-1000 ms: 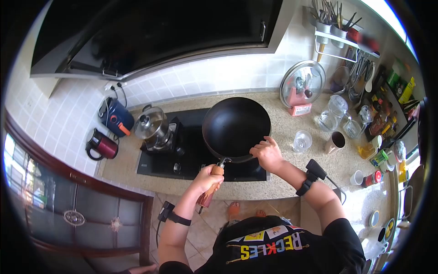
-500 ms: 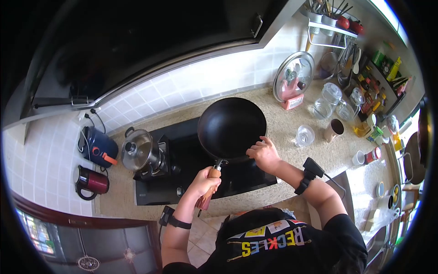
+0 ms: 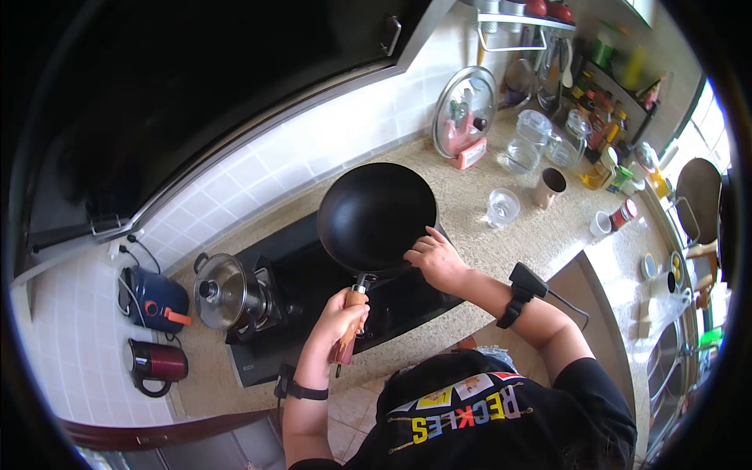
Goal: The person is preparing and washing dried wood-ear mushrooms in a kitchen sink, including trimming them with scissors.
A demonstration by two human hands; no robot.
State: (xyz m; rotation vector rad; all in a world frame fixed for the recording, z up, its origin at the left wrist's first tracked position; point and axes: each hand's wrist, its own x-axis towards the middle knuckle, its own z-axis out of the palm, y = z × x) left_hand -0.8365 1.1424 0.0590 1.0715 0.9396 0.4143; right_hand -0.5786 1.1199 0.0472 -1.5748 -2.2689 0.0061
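Count: two bare hands, one black wok, one lidded pot, one upright glass lid. The left hand is closed around the wok's wooden handle. The right hand bends its fingers over the near right rim; whether the thumb grips beneath cannot be told. One black strap is noted on each wrist.

The wok is over the right part of the black hob — whether it bears on a burner cannot be determined. Its bowl faces up, with the dark inner surface visible. The handle points toward the person and slightly left; the long axis runs from handle end, through the bowl, toward the tiled wall.

The pot is at the hob's left end, its lid on. Beyond it are one dark red kettle and one blue appliance with an orange handle. Right of the wok, on the speckled stone counter, are one clear cup and one brown mug, near each other. The glass lid leans in a pink holder. A dark cabinet is above; a window is at far right.
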